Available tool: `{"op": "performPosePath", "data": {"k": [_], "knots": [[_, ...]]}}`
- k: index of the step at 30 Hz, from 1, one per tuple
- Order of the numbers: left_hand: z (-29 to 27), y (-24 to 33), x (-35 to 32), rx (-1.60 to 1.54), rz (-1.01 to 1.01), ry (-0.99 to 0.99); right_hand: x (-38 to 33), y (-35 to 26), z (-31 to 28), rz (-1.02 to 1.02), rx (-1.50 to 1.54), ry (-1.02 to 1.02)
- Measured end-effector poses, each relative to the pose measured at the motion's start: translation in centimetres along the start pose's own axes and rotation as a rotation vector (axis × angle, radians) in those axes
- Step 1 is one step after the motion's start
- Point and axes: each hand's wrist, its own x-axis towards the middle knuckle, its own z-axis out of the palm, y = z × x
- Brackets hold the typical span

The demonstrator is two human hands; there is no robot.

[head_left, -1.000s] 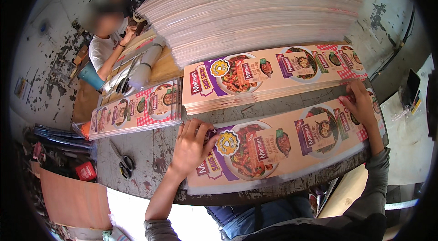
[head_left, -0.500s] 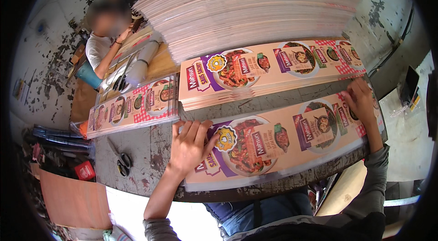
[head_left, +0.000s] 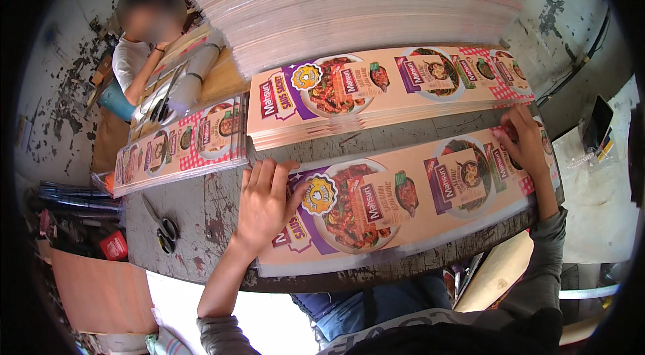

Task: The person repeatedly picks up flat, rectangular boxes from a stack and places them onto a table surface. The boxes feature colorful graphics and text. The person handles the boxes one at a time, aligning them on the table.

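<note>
A long peach-coloured printed card panel [head_left: 416, 190] with food pictures lies flat before me, a clear plastic film strip showing along its near edge. My left hand [head_left: 265, 204] grips its left end, fingers curled at the far corner and thumb on the printed face. At the right end, my right hand [head_left: 524, 143] has its thumb and bent fingers closed around the far edge. What lies beneath both sets of fingertips is hidden. Just beyond is a neat stack of matching panels [head_left: 366, 96], apart from the one I hold.
Scissors [head_left: 163, 227] lie on the worn grey table [head_left: 195, 247], left of my left hand. Behind them sits a smaller stack of wrapped panels [head_left: 181, 147]. A tall pile of panels [head_left: 376, 12] rises at the back. Another person [head_left: 138, 59] sits at the far left.
The whole view has shifted, so the table and stacks appear slightly further left and higher. Both hands stay on the two ends of the panel.
</note>
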Motion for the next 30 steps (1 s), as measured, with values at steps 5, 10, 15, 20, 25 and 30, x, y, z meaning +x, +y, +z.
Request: {"op": "performPosePath", "data": {"k": [5, 10, 15, 20, 25, 30], "knots": [[0.3, -0.2, -0.2, -0.059, 0.022, -0.041, 0.2, 0.2, 0.2, -0.087, -0.026, 0.056], [-0.1, -0.7, -0.5, -0.14, 0.058, -0.088, 0.0, 0.3, -0.1, -0.028, -0.005, -0.019], [-0.1, -0.6, -0.3, -0.18, 0.053, -0.029, -0.6, 0.5, -0.1, 0.077, 0.057, -0.04], [-0.5, -0.4, -0.3, -0.112, -0.054, -0.09, -0.1, 0.9, -0.2, -0.15, 0.003, -0.022], [-1.3, -2.0, -0.4, -0.086, -0.071, -0.113, -0.3, 1.2, 0.0, -0.07, 0.106, -0.092], [-1.5, -2.0, -0.5, -0.138, -0.052, -0.004, -0.7, 1.0, -0.4, -0.026, 0.046, -0.068]]}}
